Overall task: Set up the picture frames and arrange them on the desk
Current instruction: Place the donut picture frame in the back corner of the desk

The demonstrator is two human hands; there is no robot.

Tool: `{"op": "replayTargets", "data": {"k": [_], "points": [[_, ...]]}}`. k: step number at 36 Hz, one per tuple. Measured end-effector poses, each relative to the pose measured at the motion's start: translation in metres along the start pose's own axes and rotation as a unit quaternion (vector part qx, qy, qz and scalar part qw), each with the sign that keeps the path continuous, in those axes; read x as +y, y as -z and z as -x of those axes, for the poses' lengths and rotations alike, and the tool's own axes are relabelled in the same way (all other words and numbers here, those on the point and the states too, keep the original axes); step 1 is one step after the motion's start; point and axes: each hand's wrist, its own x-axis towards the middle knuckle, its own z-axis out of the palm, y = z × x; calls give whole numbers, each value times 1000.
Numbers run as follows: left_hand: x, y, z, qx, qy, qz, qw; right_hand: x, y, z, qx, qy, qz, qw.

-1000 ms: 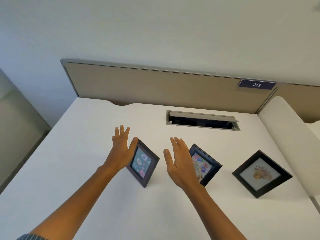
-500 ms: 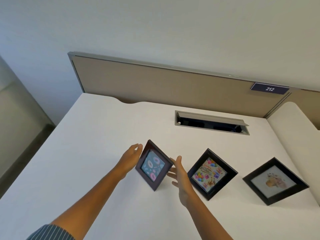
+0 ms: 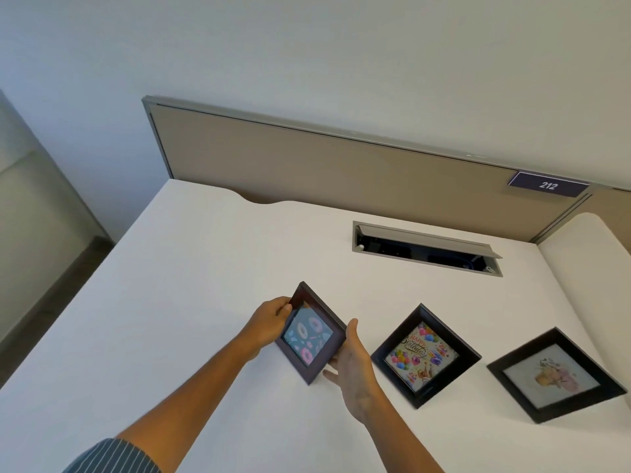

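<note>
Three dark square picture frames stand on the white desk (image 3: 177, 302). The leftmost frame (image 3: 309, 334), with a doughnut picture, is held between both hands. My left hand (image 3: 269, 319) grips its left edge, and my right hand (image 3: 351, 363) presses its right edge from the side. To the right stands the birthday frame (image 3: 423, 356) with balloons. Farthest right is the frame with a pale animal drawing (image 3: 553, 375). Neither of those is touched.
A grey cable hatch (image 3: 426, 249) lies open in the desk behind the frames. A beige partition (image 3: 341, 172) with a "212" label (image 3: 548, 185) runs along the back. A white side panel (image 3: 590, 268) bounds the right edge.
Both hands, open above the desk a second ago, have come down and closed on the two sides of the doughnut frame. The view has shifted left and down.
</note>
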Motion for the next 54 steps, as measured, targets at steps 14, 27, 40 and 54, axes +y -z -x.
{"op": "replayTargets", "data": {"k": [14,27,40,54], "points": [[-13,11,13,54,-13,34,998,-15,-7,-9,8,47,5,999],[-21,68,5,143,-21,111,983,-86,-64,-55,-32,65,115,991],[-27,175,-59,220,-2,78,972,-158,-169,-155,-96,50,218,970],[-40,310,-171,338,43,67,938,-226,-316,-323,-170,40,229,958]]}}
